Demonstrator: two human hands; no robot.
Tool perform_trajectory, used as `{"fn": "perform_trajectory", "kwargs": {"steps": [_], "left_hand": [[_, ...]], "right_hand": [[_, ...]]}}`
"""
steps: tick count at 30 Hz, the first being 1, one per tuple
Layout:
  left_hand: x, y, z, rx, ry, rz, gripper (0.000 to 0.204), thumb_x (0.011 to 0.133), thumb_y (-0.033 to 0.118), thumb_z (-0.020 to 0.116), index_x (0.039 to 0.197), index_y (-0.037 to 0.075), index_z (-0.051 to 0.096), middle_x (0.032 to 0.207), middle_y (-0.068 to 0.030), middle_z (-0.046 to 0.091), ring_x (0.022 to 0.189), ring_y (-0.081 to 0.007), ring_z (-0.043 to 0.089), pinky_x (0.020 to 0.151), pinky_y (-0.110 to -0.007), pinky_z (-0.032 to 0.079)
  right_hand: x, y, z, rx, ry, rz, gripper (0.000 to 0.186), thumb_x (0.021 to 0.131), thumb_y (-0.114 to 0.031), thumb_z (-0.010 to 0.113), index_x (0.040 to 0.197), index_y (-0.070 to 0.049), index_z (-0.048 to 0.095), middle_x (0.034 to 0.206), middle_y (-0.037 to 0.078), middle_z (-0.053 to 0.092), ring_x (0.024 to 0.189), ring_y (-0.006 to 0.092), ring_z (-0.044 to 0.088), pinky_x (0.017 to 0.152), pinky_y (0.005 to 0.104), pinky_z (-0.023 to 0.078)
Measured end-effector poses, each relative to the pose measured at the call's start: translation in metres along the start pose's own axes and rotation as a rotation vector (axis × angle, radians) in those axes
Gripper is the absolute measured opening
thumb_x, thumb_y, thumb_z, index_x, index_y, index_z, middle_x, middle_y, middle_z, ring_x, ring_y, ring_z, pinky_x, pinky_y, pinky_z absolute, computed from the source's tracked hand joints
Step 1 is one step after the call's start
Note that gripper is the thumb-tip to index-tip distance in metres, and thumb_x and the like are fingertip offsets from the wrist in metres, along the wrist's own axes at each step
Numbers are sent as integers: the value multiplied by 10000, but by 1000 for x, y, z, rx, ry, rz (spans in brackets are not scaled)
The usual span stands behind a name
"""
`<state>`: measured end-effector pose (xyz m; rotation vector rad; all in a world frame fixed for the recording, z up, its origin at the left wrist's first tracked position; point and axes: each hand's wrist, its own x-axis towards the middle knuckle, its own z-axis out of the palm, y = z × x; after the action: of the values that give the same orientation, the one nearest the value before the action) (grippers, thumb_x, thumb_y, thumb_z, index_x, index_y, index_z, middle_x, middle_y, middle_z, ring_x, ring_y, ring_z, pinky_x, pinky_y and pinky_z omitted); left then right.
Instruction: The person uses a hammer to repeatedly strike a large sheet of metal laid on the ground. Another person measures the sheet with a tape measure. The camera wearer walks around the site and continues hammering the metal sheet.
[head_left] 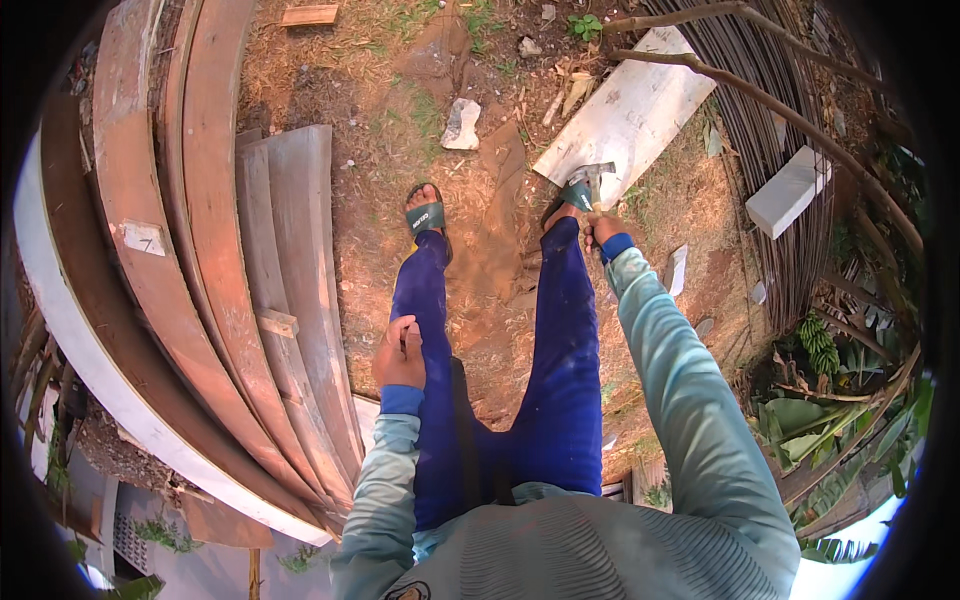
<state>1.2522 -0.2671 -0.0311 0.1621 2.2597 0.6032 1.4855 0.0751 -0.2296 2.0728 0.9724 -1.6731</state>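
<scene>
A claw hammer (596, 180) is in my right hand (604, 231), fingers wrapped round its handle. Its metal head lies above my right sandal and the near end of a pale board (640, 110) on the ground. My left hand (400, 352) is beside my left thigh with its fingers curled in. Whether anything small is inside those fingers is hidden.
Long wooden planks (225, 250) lean in a row on the left. A whitish stone (461, 125) lies ahead of my feet. To the right are a bundle of thin rods (800, 260), a white block (789, 192), branches (800, 115) and green leaves (800, 415).
</scene>
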Motion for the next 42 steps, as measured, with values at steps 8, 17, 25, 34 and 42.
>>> {"fn": "perform_trajectory", "kwargs": {"steps": [8,17,25,34,42], "left_hand": [[-28,41,60,68,101,-147,154,871,174,637,978,63,639,625,-30,545,501,-115,468,479,-260,374],[-19,79,108,257,51,-191,170,853,156,669,983,54,632,637,-29,549,510,-124,478,494,-277,385],[61,72,235,-577,-434,-435,242,929,180,557,1115,26,556,820,-79,616,657,-133,590,633,-253,501],[176,159,445,-1024,-717,-777,602,953,519,387,1298,30,449,1127,-201,585,981,-238,612,800,-359,503],[222,129,569,-804,-261,-633,458,959,325,388,920,-60,633,931,-205,666,861,-298,650,751,-379,514]], "right_hand": [[153,3,24,-181,184,-292,190,890,-192,529,966,-18,529,549,99,507,353,225,510,317,373,413],[153,25,9,-597,167,-298,469,826,-201,577,1254,-45,464,950,273,619,930,452,583,824,449,461],[157,-73,-64,-585,-278,22,302,932,-295,494,957,6,487,553,75,475,372,165,475,313,339,396],[148,-77,-69,-307,-286,44,302,949,-275,482,1075,-2,509,732,114,583,437,155,496,384,328,433],[149,-69,-46,-421,-127,-340,457,894,-73,558,1308,80,437,1064,150,649,887,110,603,758,223,496]]}}
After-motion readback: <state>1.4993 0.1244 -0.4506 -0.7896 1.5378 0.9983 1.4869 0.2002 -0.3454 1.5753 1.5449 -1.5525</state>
